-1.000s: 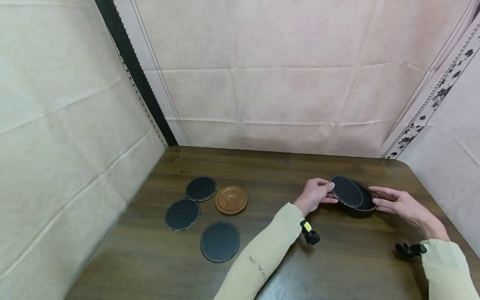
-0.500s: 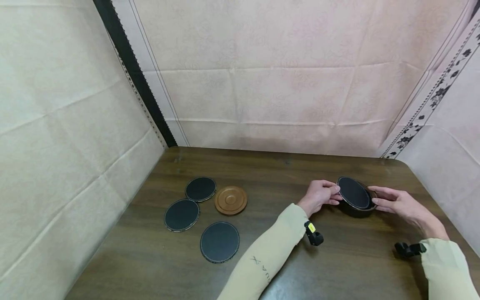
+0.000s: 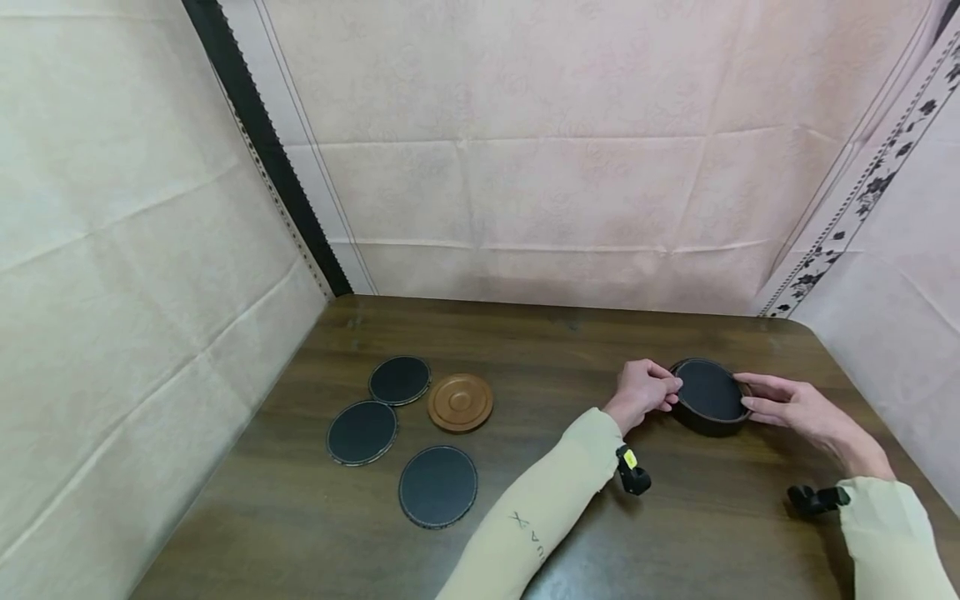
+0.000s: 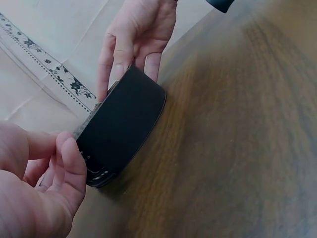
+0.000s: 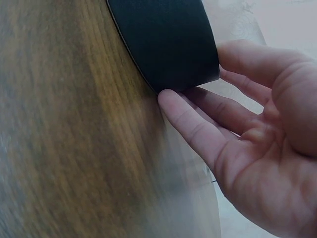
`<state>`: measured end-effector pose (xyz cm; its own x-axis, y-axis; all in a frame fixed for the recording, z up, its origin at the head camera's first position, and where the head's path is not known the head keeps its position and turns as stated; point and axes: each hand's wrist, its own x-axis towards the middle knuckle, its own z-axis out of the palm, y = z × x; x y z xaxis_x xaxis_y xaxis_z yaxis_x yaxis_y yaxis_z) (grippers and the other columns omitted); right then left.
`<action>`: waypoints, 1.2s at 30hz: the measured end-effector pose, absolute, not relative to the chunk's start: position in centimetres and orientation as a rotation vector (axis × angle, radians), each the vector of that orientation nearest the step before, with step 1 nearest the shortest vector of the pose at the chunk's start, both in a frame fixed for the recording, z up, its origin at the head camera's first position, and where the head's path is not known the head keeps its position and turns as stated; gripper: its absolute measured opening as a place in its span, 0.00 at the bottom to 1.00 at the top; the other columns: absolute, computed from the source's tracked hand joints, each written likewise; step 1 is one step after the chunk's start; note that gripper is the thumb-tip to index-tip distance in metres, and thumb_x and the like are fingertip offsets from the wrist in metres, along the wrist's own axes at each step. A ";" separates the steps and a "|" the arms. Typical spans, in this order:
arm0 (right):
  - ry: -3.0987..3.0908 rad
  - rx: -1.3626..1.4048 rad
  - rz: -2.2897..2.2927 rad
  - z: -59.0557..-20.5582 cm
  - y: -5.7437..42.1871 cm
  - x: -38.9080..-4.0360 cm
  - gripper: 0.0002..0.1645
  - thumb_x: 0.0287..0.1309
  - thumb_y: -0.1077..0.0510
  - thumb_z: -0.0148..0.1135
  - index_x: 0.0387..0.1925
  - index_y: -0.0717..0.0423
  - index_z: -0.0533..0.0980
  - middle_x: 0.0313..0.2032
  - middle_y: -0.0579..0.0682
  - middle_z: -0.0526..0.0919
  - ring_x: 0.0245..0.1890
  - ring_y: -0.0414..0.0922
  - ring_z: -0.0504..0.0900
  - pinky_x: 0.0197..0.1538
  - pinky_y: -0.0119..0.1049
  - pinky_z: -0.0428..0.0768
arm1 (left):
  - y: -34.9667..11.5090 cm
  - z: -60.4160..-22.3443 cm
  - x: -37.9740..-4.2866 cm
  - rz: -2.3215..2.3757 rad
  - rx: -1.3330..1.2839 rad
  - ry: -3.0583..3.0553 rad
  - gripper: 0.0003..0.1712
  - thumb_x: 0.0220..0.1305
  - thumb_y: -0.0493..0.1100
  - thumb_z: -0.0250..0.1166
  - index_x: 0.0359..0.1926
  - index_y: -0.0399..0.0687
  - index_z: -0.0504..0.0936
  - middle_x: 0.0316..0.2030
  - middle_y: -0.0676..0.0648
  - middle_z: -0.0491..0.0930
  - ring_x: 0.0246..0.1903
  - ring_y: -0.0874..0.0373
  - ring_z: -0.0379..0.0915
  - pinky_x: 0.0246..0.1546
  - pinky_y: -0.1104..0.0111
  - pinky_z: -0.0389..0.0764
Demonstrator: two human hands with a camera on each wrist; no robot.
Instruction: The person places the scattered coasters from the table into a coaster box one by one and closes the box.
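By the right hand (image 3: pixel 797 408), thumb and fingers spread, a black holder (image 3: pixel 711 427) is gripped; at its opposite rim the left hand (image 3: pixel 645 392) is curled, its hold unclear. The holder is set on the table (image 3: pixel 555 367), well right of three dark discs (image 3: pixel 438 488) and a brown disc (image 3: pixel 461 402).

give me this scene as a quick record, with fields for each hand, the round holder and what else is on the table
left hand: fingers curled at the holder's left edge; unclear whether they pinch anything
right hand: grips the holder's right side
holder: round, black
holder top: black disc in the opening
loose black discs: three; far one, left one, near one
brown disc: ringed surface
table: brown, wood-grained
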<state>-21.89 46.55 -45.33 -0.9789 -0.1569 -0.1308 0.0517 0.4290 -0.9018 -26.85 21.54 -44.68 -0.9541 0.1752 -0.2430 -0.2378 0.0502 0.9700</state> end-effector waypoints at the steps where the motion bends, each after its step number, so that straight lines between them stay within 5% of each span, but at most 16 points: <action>1: 2.483 -0.088 -1.574 -45.3 46.5 -21.9 0.39 0.65 0.57 0.62 0.70 0.67 0.58 0.47 0.21 0.75 0.45 0.29 0.83 0.47 0.32 0.84 | 21.5 -44.5 -26.9 1.966 -0.055 2.059 0.10 0.56 0.35 0.72 0.24 0.49 0.80 0.19 0.50 0.81 0.16 0.63 0.76 0.20 0.71 0.81; 10: 2.527 -0.050 -1.490 -45.2 46.6 -21.9 0.43 0.64 0.52 0.64 0.71 0.66 0.57 0.55 0.36 0.73 0.46 0.29 0.82 0.48 0.34 0.84 | 20.7 -42.5 -26.8 1.811 0.124 2.231 0.09 0.59 0.39 0.71 0.26 0.51 0.78 0.17 0.52 0.78 0.16 0.64 0.73 0.31 0.61 0.86; 18: 2.498 -0.055 -1.533 -45.2 46.6 -22.0 0.43 0.64 0.53 0.64 0.71 0.67 0.56 0.51 0.27 0.73 0.46 0.29 0.82 0.48 0.33 0.83 | 18.7 -40.0 -26.4 1.642 0.340 2.349 0.08 0.61 0.43 0.70 0.29 0.54 0.78 0.19 0.54 0.78 0.21 0.58 0.78 0.17 0.72 0.74; 36: 2.502 -0.063 -1.537 -45.2 46.5 -21.9 0.41 0.64 0.55 0.63 0.71 0.67 0.57 0.48 0.23 0.74 0.45 0.29 0.82 0.47 0.33 0.84 | 11.3 -38.3 -26.0 1.218 0.882 2.545 0.10 0.66 0.54 0.65 0.42 0.57 0.77 0.32 0.61 0.77 0.32 0.68 0.73 0.34 0.74 0.74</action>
